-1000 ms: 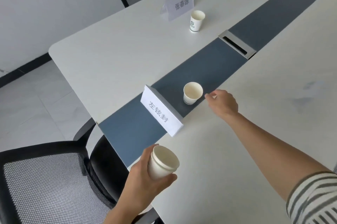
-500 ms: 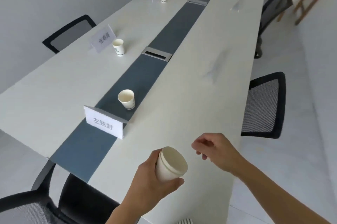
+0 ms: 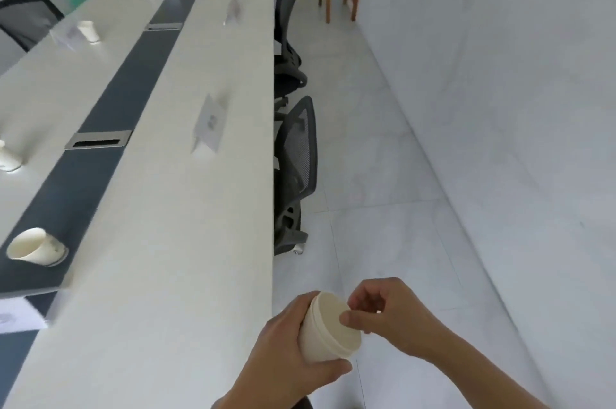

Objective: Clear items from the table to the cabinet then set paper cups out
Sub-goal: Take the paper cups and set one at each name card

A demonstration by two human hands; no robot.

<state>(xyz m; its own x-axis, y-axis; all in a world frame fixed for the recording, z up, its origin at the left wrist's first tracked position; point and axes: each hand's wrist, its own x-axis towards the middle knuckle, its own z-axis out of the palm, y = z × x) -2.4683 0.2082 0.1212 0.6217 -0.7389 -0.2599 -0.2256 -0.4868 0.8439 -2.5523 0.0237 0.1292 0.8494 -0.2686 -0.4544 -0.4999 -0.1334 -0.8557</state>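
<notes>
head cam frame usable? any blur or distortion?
Head view: motion blur smears the name cards and far cups; the cup stack and both hands stay fairly sharp. Wide-angle lens makes the table edges fan out. Lighting soft and even, no harsh glare.

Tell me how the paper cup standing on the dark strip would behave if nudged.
The paper cup looks empty and thin-walled, so probably very light and easily crushed. Its base is narrower than its rim, so a nudge near the top would likely tip it; on its side it might roll in a curve.
</notes>
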